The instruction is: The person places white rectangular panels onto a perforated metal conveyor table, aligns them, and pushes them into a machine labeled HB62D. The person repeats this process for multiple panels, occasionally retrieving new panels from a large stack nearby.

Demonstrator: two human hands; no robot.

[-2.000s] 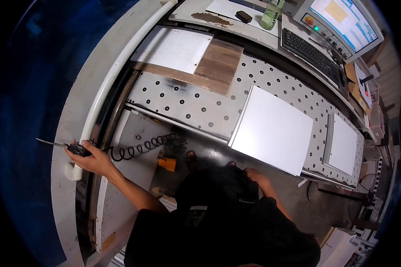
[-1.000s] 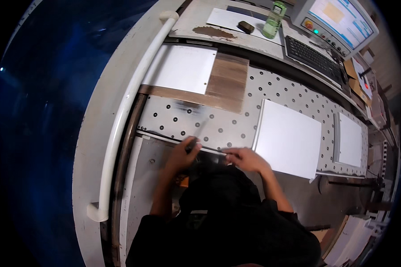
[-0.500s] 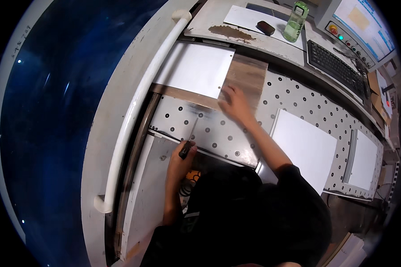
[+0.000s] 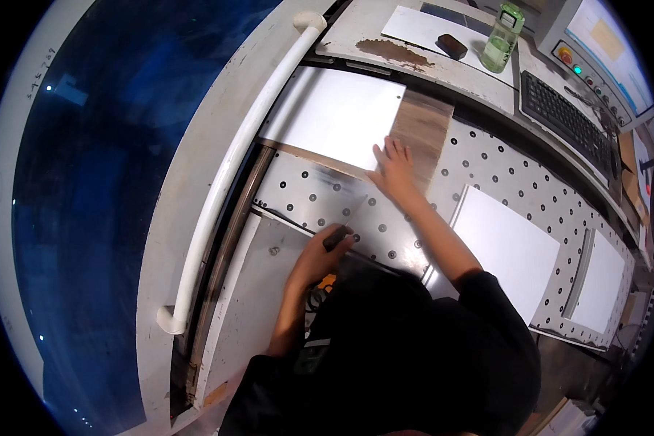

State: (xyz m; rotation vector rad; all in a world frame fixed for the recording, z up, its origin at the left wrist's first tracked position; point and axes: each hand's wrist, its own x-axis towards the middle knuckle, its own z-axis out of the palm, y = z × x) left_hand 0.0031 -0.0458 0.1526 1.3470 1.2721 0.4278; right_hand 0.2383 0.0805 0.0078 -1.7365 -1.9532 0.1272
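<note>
My left hand (image 4: 316, 260) is closed around the dark handle of a tool (image 4: 335, 238) with a long thin shaft, near the front edge of the metal table (image 4: 374, 231). Its shaft is blurred now, so I cannot tell the exact kind. With fingers spread flat, my right hand (image 4: 397, 173) lies at the near right corner of a white panel (image 4: 334, 116). This panel has small dark holes along its right edge and rests on a wood-grain board (image 4: 430, 127), which shows on the right and along the near edge.
Two more white panels (image 4: 507, 243) (image 4: 598, 280) lie on the table's right. A white rail (image 4: 229, 160) borders a blue window (image 4: 109, 218) on the left. At the back are a green bottle (image 4: 501, 40), a dark small object (image 4: 452, 46), a keyboard (image 4: 565, 116) and a control screen (image 4: 607, 43).
My left hand has moved right and slightly up with the tool, whose shaft now tilts further right. My right hand's fingers have spread out and flattened at the panel's corner. The view has shifted slightly.
</note>
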